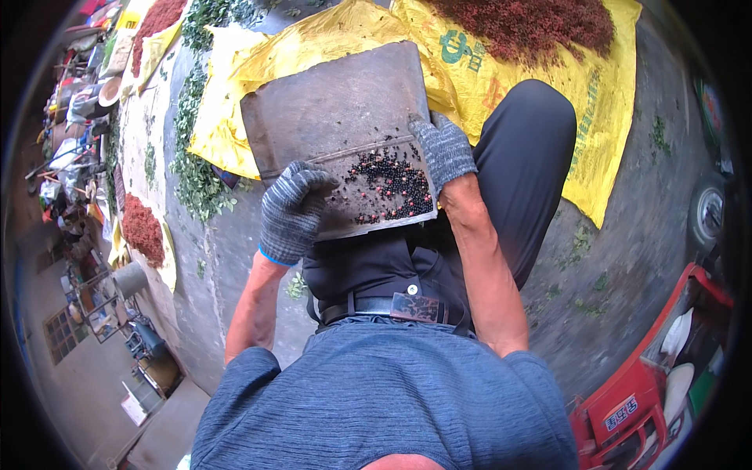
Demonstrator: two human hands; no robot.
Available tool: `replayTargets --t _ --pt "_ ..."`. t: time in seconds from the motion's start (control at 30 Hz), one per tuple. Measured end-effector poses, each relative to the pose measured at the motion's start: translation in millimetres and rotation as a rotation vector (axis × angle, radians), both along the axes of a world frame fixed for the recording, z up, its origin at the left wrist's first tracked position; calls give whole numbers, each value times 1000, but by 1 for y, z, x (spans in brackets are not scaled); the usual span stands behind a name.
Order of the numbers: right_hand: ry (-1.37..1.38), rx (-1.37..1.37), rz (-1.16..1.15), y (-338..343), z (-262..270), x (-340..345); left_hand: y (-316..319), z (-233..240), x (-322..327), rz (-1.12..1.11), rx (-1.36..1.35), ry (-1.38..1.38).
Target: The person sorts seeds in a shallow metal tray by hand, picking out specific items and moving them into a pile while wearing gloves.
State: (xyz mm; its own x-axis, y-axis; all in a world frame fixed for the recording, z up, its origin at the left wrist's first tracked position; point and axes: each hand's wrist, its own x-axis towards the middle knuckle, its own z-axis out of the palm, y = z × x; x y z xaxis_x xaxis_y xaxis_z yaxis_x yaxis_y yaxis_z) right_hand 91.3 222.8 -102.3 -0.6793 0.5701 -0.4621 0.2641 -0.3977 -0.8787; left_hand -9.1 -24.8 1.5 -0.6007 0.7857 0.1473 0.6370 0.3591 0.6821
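Note:
A worn flat metal pan (pixel 335 106) with a crease across its middle is tilted over my lap. Small round black seeds (pixel 390 182), mixed with a few reddish ones, lie in its near right part. My right hand (pixel 443 150), in a grey knitted glove, grips the pan's right edge with the thumb on top. Over the near left corner is my left hand (pixel 296 211), gloved alike, its fingers curled in above the surface. Whether those fingers pinch anything is hidden.
Yellow woven plastic sheets (pixel 523 94) cover the floor ahead, with a heap of dark red peppercorn-like husks (pixel 534 26). Green leaves (pixel 197 158) are strewn at left, near another red heap (pixel 143 232). A red vehicle or cart (pixel 634 399) stands at lower right.

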Motion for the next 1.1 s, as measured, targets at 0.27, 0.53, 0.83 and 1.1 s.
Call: replayTargets --t 0.27,0.53,0.83,1.1 --pt "222 -394 -167 -16 16 21 -18 2 -7 463 94 231" --pt "-205 -139 -88 -26 21 46 -48 -48 -24 642 79 -536" --pt "-212 469 -60 -8 58 41 -52 -49 -63 425 -124 -411" --pt "-98 1060 -26 1 123 36 -34 -27 -90 207 -147 -392"
